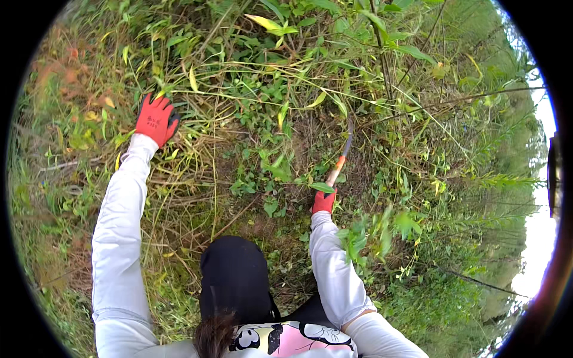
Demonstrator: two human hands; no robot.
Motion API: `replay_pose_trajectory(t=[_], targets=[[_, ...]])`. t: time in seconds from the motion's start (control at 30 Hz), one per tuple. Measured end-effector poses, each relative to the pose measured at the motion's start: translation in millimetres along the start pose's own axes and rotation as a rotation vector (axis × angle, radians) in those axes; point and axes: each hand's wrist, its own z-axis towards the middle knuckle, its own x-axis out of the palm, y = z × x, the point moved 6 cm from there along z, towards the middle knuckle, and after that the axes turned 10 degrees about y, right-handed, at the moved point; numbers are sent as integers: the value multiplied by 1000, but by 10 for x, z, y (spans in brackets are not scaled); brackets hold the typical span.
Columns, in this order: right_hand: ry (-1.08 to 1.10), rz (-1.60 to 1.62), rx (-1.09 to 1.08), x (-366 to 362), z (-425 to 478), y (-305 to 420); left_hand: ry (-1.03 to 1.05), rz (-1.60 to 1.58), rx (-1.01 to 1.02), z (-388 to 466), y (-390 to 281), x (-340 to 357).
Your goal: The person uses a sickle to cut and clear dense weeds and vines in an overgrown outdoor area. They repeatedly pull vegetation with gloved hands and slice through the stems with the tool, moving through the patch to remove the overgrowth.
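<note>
My left hand (157, 118), in a red and black work glove, reaches out to the upper left. It lies at a bunch of long green and yellowish stems (192, 129); its fingertips are partly lost among the leaves, so its hold is unclear. My right hand (324, 200), in a red glove, grips the handle of a sickle (333, 175). An orange collar joins the pale handle to a narrow curved blade (348, 138), which points away from me over low plants and bare soil. A green leaf partly covers the handle near my glove.
Dense grass and weeds surround me. Thin woody stems (382, 58) rise at the upper right, and leafy sprigs (367, 237) stand close beside my right forearm. A dry stick (237, 217) lies before my dark-clothed knee (235, 277). Taller growth and bright sky border the right side.
</note>
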Motion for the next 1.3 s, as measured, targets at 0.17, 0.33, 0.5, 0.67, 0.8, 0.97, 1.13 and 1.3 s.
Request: replay_pose_trajectory(t=[0.17, 0.33, 0.5, 0.67, 0.8, 0.97, 1.13, 1.3], targets=[[-45, 22, 228, -40, -46, -92, 70, -72, 63, 106, 122, 199], [18, -19, 319, -89, 4, -51, -95, -216, 173, 81, 302, 524], [188, -44, 488, -336, 180, 219, -211, -274, 244, 44, 439, 879], [341, -7, 341, -959, 97, 795, -103, -220, 140, 65, 521, 1093], [523, 56, 409, -1322, -505, 933, -23, -154, 84, 103, 498, 1082], [623, -242, 183, -1154, -1329, 920, 131, -69, 3, 119, 411, 1023], [637, 18, 670, -1220, -1531, 1205, 172, 14, -41, 121, 300, 932], [722, 607, 749, -605, -1444, 2143, 241, 47, -81, 145, 231, 868]])
